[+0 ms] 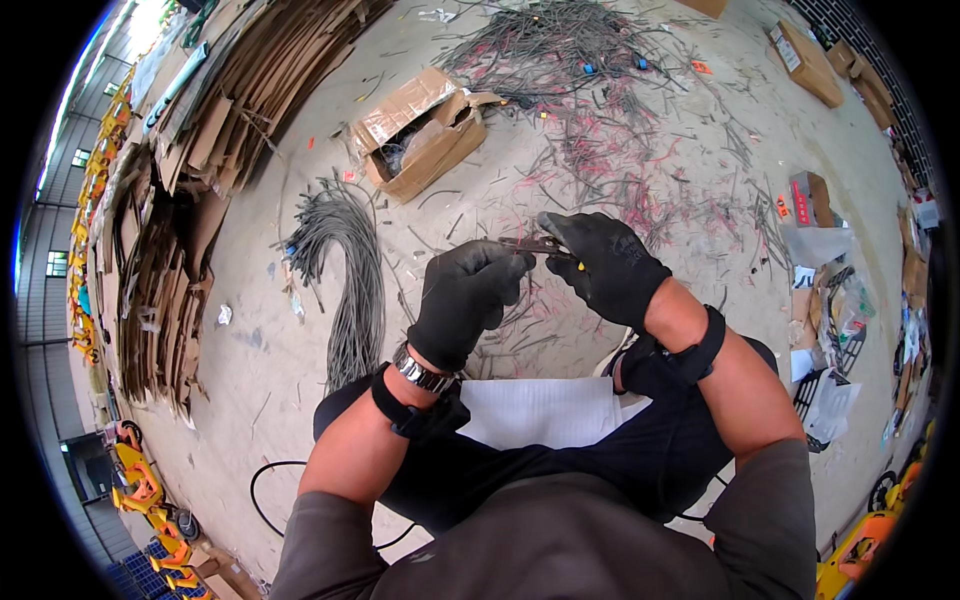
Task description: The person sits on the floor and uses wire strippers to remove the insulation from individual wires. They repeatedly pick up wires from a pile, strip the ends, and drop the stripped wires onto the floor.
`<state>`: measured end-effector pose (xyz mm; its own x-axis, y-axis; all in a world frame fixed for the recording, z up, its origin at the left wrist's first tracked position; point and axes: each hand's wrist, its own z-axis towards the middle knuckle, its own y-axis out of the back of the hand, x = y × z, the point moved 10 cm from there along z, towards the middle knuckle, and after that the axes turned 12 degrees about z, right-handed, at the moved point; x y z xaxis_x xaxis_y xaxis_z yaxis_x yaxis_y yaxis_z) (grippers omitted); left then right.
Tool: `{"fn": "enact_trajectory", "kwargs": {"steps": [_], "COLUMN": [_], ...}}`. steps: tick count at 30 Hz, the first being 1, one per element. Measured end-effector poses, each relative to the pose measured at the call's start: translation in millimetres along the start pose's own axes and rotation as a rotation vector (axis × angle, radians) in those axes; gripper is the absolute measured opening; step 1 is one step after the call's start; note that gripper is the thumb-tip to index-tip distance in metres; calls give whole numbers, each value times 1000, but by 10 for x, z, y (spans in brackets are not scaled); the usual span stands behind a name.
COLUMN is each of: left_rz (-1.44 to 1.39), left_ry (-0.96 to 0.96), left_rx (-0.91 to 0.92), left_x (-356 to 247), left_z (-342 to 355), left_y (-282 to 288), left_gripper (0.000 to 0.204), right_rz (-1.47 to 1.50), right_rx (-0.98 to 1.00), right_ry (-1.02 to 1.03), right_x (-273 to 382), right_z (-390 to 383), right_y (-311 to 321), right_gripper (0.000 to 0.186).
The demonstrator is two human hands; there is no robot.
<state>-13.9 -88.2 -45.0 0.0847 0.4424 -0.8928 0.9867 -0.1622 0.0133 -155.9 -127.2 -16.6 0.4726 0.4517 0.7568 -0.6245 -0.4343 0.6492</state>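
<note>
Both my hands wear black gloves and meet in front of me. My left hand [465,300] is closed on one end of a thin dark piece of cable [528,243]. My right hand [605,265] pinches the other end, where a small yellow tip shows. The cable piece lies roughly level between the two hands. A metal watch sits on my left wrist, and a black strap wraps each forearm. A white sheet [545,410] lies across my lap below the hands.
A bundle of grey cables [350,270] lies on the concrete floor to the left. An open cardboard box [425,130] stands beyond it. Cut wire scraps [600,90], grey and red, litter the floor ahead. Flattened cardboard [200,180] is stacked at left, more boxes at right.
</note>
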Motion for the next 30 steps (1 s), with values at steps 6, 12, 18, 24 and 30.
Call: {"fn": "enact_trajectory", "kwargs": {"steps": [6,12,18,24,30], "left_rz": [-38,-47,-66,-112,-141], "left_ry": [-81,-140,-107,-125,-145], "left_rx": [33,75,67,103,90], "left_x": [-23,-126,-93,-105,-77], "left_z": [-70,-100,-102,-111,-102], "left_y": [-168,-173,-184,-188,-177], "left_gripper": [17,18,21,21,20], "right_rz": [-167,-312,-350,-365,-364], "right_rx": [-166,-233,-250,-239,-206], "right_ry": [233,342,378,366,322], "right_x": [338,539,552,556,533], "right_z": [-102,-90,-93,-80,-67], "right_y": [128,204,192,184,170], "right_gripper": [49,48,46,45,44]}}
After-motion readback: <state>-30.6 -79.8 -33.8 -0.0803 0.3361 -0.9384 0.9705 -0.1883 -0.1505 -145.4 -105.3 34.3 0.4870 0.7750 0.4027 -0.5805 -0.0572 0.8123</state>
